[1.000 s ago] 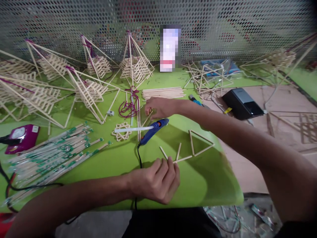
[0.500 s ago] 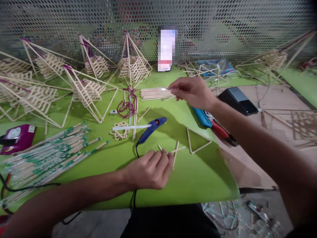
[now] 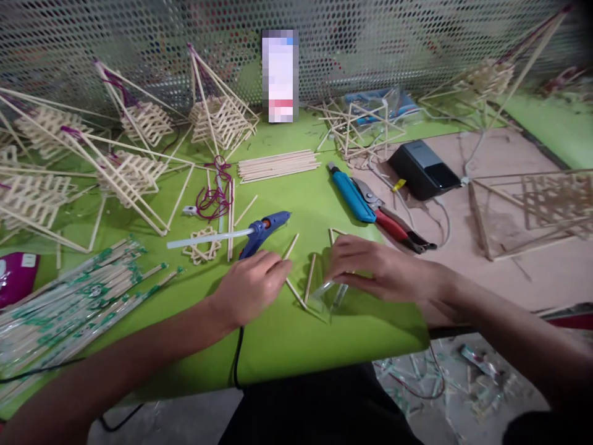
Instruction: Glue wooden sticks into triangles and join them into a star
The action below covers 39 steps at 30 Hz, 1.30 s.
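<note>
My left hand (image 3: 254, 285) is closed above the green tabletop, its fingers bent around the end of a thin wooden stick (image 3: 291, 246); the grip itself is partly hidden. More short sticks (image 3: 310, 278) lie at angles just right of its fingertips. My right hand (image 3: 370, 269) pinches a piece of clear plastic film (image 3: 328, 298), which hangs over those sticks. Beneath that hand, a stick triangle is mostly covered. A blue glue gun (image 3: 266, 232) with a long glue stick lies just beyond my left hand. Farther back rests a row of loose sticks (image 3: 278, 165).
Stick pyramids (image 3: 222, 117) with purple string line the back left. Wrapped chopsticks (image 3: 92, 290) lie at left. A teal cutter (image 3: 352, 194), red-handled pliers (image 3: 393, 225) and a black device (image 3: 424, 170) are at right. A phone (image 3: 280, 74) stands against the perforated panel.
My right hand has come from the stick row toward me, bringing the clear plastic film down beside my left hand. The view has shifted right. My left hand stays near the short sticks.
</note>
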Each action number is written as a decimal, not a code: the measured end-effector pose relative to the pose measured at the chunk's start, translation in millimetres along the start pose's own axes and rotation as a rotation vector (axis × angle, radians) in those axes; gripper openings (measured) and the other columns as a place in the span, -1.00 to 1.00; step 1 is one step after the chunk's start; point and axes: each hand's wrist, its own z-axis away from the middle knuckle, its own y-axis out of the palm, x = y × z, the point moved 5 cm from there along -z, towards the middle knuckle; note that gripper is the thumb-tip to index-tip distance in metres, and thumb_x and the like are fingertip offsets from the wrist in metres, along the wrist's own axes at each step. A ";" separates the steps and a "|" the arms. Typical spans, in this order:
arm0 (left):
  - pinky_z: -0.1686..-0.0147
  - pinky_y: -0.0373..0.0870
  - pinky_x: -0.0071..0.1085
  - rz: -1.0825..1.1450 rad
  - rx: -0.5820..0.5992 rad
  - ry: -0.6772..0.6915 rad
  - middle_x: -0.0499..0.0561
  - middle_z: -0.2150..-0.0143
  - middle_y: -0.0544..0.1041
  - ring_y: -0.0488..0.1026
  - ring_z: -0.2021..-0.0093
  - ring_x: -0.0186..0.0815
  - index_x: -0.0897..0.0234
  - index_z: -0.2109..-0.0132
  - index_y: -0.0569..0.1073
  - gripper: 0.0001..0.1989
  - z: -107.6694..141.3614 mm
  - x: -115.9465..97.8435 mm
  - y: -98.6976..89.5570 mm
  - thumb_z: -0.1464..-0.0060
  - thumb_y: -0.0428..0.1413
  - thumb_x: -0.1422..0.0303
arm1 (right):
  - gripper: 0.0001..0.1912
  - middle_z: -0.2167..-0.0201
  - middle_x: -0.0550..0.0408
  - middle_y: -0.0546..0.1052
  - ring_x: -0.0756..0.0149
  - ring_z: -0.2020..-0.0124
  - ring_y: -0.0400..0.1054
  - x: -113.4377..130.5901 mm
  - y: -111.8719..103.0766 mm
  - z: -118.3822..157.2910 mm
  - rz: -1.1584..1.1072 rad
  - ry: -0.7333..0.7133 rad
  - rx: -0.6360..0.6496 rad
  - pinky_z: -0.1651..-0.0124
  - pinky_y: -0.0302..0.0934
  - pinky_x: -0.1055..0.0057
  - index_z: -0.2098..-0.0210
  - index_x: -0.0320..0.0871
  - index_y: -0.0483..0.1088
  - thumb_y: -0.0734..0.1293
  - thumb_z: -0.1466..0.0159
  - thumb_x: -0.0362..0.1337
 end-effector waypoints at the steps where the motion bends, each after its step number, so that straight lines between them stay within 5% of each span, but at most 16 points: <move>1: 0.21 0.63 -0.36 0.034 0.011 -0.005 0.08 0.22 0.60 0.56 0.22 -0.31 0.45 0.09 0.56 -0.86 -0.6 -1.0 1.0 -0.26 0.13 0.51 | -0.80 0.26 0.03 0.53 0.25 0.14 0.35 1.2 4.8 2.6 0.025 -0.010 0.018 0.03 0.25 0.23 0.07 -0.13 0.49 0.24 -0.41 -0.37; 6: 0.16 0.63 -0.31 0.216 0.055 -0.023 0.07 0.17 0.59 0.54 0.17 -0.30 0.42 -0.02 0.52 -0.72 -5.0 -5.2 0.9 -0.27 0.17 0.30 | -0.77 0.14 -0.06 0.52 0.11 -0.03 0.31 -1.8 14.0 11.8 0.304 -0.036 -0.024 -0.06 0.21 0.10 0.01 -0.16 0.46 0.23 -0.40 -0.38; 9: 0.13 0.62 -0.31 0.331 0.024 -0.049 0.06 0.14 0.61 0.54 0.17 -0.33 0.39 -0.06 0.51 -0.75 -7.0 -1.1 -0.5 -0.29 0.15 0.37 | -0.71 0.00 -0.09 0.52 0.07 -0.10 0.31 4.1 11.2 15.1 0.460 -0.092 -0.145 -0.09 0.24 0.07 -0.03 -0.17 0.43 0.22 -0.37 -0.45; 14: -0.03 0.58 -0.16 0.095 0.028 0.041 0.23 -0.04 0.58 0.53 -0.06 -0.15 0.47 -0.06 0.52 -0.74 -6.9 -1.5 3.7 -0.27 0.13 0.46 | -0.81 0.11 -0.09 0.57 0.13 0.08 0.44 30.1 28.9 23.2 0.579 -0.087 -0.179 0.07 0.38 0.19 0.05 -0.22 0.46 0.29 -0.36 -0.36; 19: 0.00 0.58 -0.22 -0.060 0.018 0.160 0.24 -0.03 0.59 0.56 -0.03 -0.10 0.52 -0.03 0.54 -0.72 1.4 -22.5 -0.6 -0.25 0.16 0.41 | -0.74 -0.07 -0.21 0.50 -0.02 -0.12 0.40 49.0 56.1 33.1 0.662 -0.016 -0.247 -0.07 0.40 0.11 0.04 -0.26 0.46 0.34 -0.36 -0.23; 22: 0.15 0.63 -0.24 -0.189 -0.030 0.207 0.33 0.04 0.61 0.61 0.10 -0.06 0.60 -0.01 0.54 -0.56 11.1 -43.7 -6.2 -0.22 0.20 0.21 | -0.77 -0.11 -0.22 0.48 -0.04 -0.17 0.36 47.9 61.0 30.6 0.649 -0.007 -0.241 -0.13 0.38 0.08 0.04 -0.27 0.45 0.33 -0.36 -0.28; 27: 0.09 0.62 -0.19 -0.218 -0.007 0.188 0.41 0.06 0.60 0.59 0.03 0.07 0.63 0.03 0.54 -0.48 19.4 -63.4 -2.2 -0.22 0.17 0.11 | -0.76 -0.05 -0.26 0.49 -0.04 -0.09 0.42 32.9 48.8 11.6 0.578 0.032 -0.235 -0.04 0.43 0.09 0.01 -0.33 0.43 0.23 -0.38 -0.39; 35: -0.04 0.58 -0.19 -0.098 0.023 0.095 0.38 0.03 0.59 0.59 0.00 -0.03 0.61 0.05 0.52 -0.71 10.2 -39.0 -1.5 -0.27 0.14 0.37 | -0.73 -0.06 -0.20 0.49 0.02 -0.08 0.42 8.3 41.7 -16.5 0.515 0.022 -0.129 -0.04 0.42 0.05 -0.01 -0.25 0.42 0.25 -0.34 -0.43; 39: -0.06 0.57 -0.23 0.034 0.024 0.031 0.28 0.00 0.59 0.58 0.00 -0.14 0.54 -0.01 0.48 -0.75 8.4 -26.0 0.3 -0.27 0.15 0.41 | -0.69 -0.08 -0.19 0.48 0.07 -0.04 0.43 -0.6 36.6 -22.9 0.438 0.066 -0.201 -0.03 0.42 0.09 -0.08 -0.24 0.37 0.27 -0.35 -0.41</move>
